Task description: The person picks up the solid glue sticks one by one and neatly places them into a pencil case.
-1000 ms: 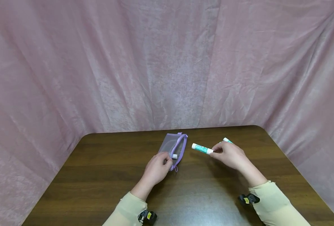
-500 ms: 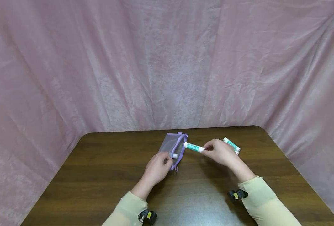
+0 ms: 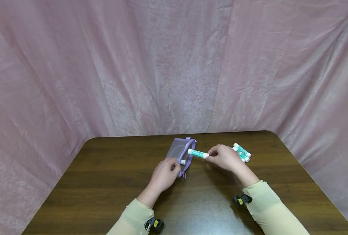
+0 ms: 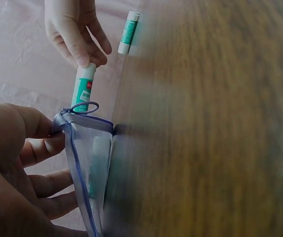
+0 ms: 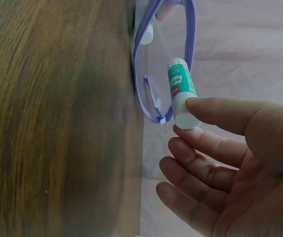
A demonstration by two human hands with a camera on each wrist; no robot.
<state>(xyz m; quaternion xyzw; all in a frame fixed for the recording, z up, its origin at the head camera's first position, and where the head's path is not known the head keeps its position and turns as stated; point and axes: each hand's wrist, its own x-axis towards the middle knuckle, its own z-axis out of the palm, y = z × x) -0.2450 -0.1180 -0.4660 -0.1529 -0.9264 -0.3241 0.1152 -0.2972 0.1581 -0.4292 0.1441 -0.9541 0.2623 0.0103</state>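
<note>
My left hand (image 3: 163, 174) pinches the near edge of a purple mesh zipper pouch (image 3: 174, 149) lying on the table. The pouch's zipped side gapes toward the right. Inside it lies a glue stick (image 4: 99, 163), seen through the mesh in the left wrist view; its white end shows at the mouth. Between thumb and index finger, my right hand (image 3: 226, 158) pinches another glue stick (image 5: 181, 81), green with white ends, by one white end. That stick's far end is at the pouch's mouth in the right wrist view. The zipper pull loop (image 4: 84, 107) hangs at the near corner.
Several more green and white glue sticks (image 3: 242, 150) lie together on the table behind my right hand. The brown wooden table (image 3: 103, 182) ends at a pink curtain (image 3: 174, 65) along the back and sides.
My right hand has moved left with the glue stick, bringing its tip to the pouch's mouth. The sticks behind the hand have come into fuller view. My left hand has stayed on the pouch.
</note>
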